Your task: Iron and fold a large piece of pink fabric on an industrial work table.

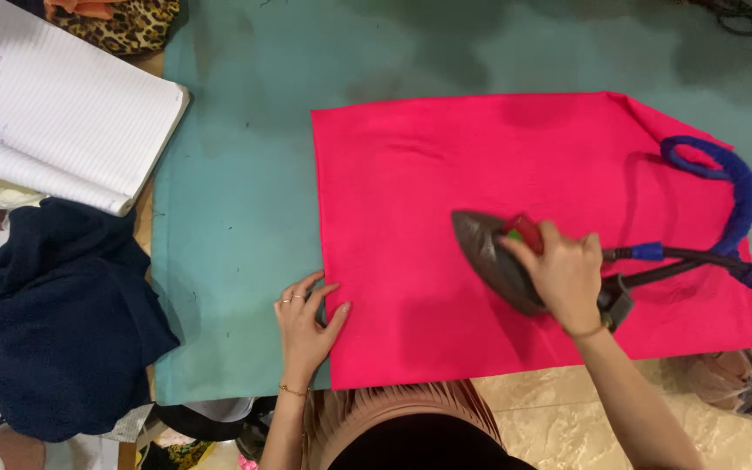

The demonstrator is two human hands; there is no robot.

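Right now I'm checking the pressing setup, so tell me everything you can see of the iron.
The iron is a dark, heavy-looking metal one with a pointed nose aimed up and left. It lies flat on the pink cloth, right of the cloth's middle. A red part and a bit of green show at its top. The right hand grips its handle from above, hiding most of it. From its rear a dark cord runs right, partly wrapped in blue fabric that loops near the cloth's right edge.
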